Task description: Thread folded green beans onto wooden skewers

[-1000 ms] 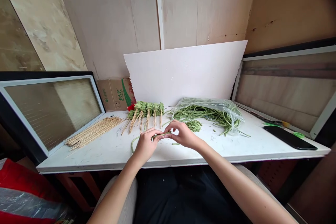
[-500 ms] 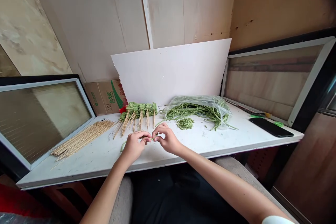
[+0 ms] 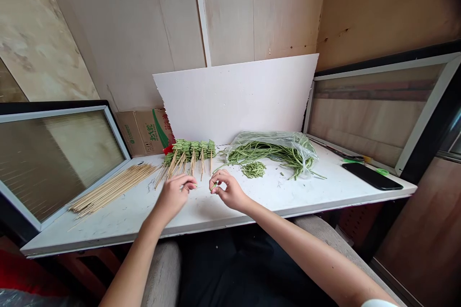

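Note:
My left hand (image 3: 173,197) is closed in a pinch above the white table, with a bit of green bean showing at its fingertips; most of that bean is hidden by the hand. A short piece of green bean (image 3: 214,185) sits between the thumb and finger of my right hand (image 3: 228,192). A small gap separates the two hands. Beyond them lies a heap of short bean pieces (image 3: 253,170). Several bean skewers (image 3: 190,147) are stacked at the back left, their bare stick ends toward me. Long green beans (image 3: 266,149) spill from a clear plastic bag (image 3: 298,139).
Bare bamboo sticks (image 3: 115,189) lie on the left of the white table (image 3: 288,199). A cardboard box (image 3: 142,132) and a white board (image 3: 234,100) stand behind. At the right are a black phone (image 3: 372,175) and scissors (image 3: 351,157). Framed glass panels flank the table.
My hands were together at one bean and are now apart. The left hand has moved left and slightly up; the right hand has barely moved and pinches a short bean piece.

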`<state>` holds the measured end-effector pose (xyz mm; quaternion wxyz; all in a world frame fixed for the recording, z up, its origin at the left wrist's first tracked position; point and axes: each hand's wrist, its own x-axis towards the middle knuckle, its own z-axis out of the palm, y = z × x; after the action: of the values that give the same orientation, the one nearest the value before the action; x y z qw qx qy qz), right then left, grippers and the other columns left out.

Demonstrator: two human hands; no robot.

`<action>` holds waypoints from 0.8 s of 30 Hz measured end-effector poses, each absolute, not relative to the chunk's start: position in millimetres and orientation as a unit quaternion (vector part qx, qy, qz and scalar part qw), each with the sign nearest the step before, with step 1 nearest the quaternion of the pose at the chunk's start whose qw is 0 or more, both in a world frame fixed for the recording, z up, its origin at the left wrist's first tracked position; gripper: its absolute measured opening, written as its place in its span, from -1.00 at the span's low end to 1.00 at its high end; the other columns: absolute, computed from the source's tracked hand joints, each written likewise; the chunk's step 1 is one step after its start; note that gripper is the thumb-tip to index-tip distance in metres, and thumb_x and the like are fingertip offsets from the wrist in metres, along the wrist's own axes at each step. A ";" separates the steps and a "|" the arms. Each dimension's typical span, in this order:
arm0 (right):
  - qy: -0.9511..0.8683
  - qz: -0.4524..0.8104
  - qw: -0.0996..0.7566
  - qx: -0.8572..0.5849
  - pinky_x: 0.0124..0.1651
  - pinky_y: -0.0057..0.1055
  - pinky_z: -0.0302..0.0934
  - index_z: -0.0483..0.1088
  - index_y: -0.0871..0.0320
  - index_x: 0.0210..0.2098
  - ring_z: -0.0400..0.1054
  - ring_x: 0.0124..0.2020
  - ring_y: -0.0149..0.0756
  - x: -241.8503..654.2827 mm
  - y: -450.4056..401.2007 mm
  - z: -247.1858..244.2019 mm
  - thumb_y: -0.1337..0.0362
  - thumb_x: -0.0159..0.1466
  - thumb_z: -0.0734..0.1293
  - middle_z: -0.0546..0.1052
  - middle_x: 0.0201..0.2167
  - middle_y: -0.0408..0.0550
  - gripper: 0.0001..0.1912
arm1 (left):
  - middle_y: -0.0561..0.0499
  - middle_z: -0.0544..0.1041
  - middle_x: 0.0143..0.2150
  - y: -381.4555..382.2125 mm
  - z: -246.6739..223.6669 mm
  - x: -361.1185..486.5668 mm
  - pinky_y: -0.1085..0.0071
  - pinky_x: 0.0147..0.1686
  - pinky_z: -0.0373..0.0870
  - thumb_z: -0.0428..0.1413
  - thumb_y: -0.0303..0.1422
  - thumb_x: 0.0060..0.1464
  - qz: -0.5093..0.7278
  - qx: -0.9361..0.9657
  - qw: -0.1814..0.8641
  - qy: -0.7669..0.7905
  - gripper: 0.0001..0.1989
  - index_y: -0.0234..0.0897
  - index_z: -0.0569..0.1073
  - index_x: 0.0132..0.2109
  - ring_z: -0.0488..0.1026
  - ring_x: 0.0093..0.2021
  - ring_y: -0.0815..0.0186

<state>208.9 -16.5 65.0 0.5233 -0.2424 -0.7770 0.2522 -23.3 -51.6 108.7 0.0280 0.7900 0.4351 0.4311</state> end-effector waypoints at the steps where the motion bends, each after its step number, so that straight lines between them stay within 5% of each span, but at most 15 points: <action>1: -0.774 0.248 0.527 -0.248 0.00 -0.26 0.24 0.52 0.08 -0.35 0.36 -0.13 -0.18 212.1 -12.3 65.3 0.24 0.34 0.44 0.53 -0.29 -0.06 -0.87 | 0.00 0.65 -0.31 -49.6 110.2 -33.7 0.39 -0.25 0.45 0.07 -0.44 0.18 0.447 0.771 0.015 0.453 -0.80 -0.20 0.61 -0.28 0.55 -0.34 0.27; 6: -0.782 0.187 0.493 -0.334 -0.09 -0.25 0.25 0.64 0.07 -0.27 0.32 -0.05 -0.07 234.5 19.9 56.0 0.01 0.27 0.50 0.52 -0.24 0.04 -0.74 | 0.03 0.66 -0.33 -43.8 117.6 -64.3 0.42 -0.37 0.44 0.18 -0.22 0.22 0.503 0.691 0.022 0.519 -0.81 -0.21 0.64 -0.18 0.51 -0.48 0.32; 10: -0.790 0.131 0.423 -0.425 0.02 -0.15 0.22 0.68 0.09 -0.30 0.36 -0.15 -0.09 249.5 41.9 38.4 -0.01 0.28 0.48 0.56 -0.32 0.05 -0.71 | -0.04 0.69 -0.20 -44.1 118.3 -46.9 0.39 -0.26 0.49 0.21 -0.16 0.23 0.500 0.712 0.049 0.490 -0.75 -0.22 0.65 -0.14 0.60 -0.30 0.24; 15: -0.829 0.189 0.290 -0.440 -0.21 -0.34 0.24 0.69 0.13 -0.36 0.41 -0.38 -0.23 261.9 52.1 28.5 0.00 0.23 0.48 0.64 -0.44 0.01 -0.69 | -0.09 0.69 -0.15 -41.7 113.0 -29.6 0.33 -0.15 0.50 0.20 -0.18 0.25 0.483 0.743 0.051 0.462 -0.77 -0.20 0.67 -0.11 0.61 -0.18 0.18; 24: -0.832 0.301 0.203 -0.419 -0.38 -0.38 0.26 0.69 0.10 -0.34 0.49 -0.39 -0.19 286.6 56.9 45.6 -0.18 0.20 0.46 0.68 -0.40 0.04 -0.54 | -0.10 0.68 -0.15 -43.7 111.9 -27.6 0.35 -0.19 0.49 0.16 -0.18 0.29 0.470 0.753 0.040 0.460 -0.75 -0.21 0.67 -0.11 0.59 -0.19 0.19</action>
<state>286.6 56.9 45.6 0.2035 -0.4195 -0.8317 0.3015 -27.6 -43.7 111.9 0.0396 0.7526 0.4596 0.4699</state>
